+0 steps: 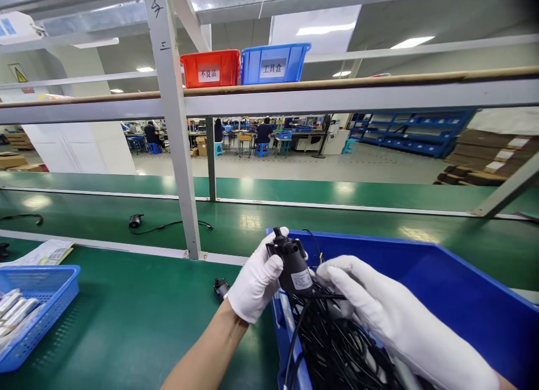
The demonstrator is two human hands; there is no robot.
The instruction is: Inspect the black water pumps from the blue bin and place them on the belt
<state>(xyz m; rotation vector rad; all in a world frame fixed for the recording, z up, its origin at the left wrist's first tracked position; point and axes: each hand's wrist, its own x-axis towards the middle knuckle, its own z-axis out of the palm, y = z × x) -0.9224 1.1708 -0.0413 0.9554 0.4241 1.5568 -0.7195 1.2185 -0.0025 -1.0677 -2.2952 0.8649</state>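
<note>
My left hand (260,277), in a white glove, grips a small black pump (293,263) with a spout on top and a white label on its side. It is held above the near left corner of a deep blue bin (379,246). From the pump's base a black cable (326,296) runs right into the curled fingers of my gloved right hand (379,300); my thumb is mostly hidden. Below, a tangle of black cables (332,345) lies in the bin. Another black pump (220,289) rests on the green bench, partly behind my left wrist.
A blue basket (40,317) with wrapped pieces stands at left beside papers (42,252). A pump with cable (135,221) lies beyond the metal post (179,126). Red (210,68) and blue (273,64) boxes sit on the overhead shelf. People sit far behind.
</note>
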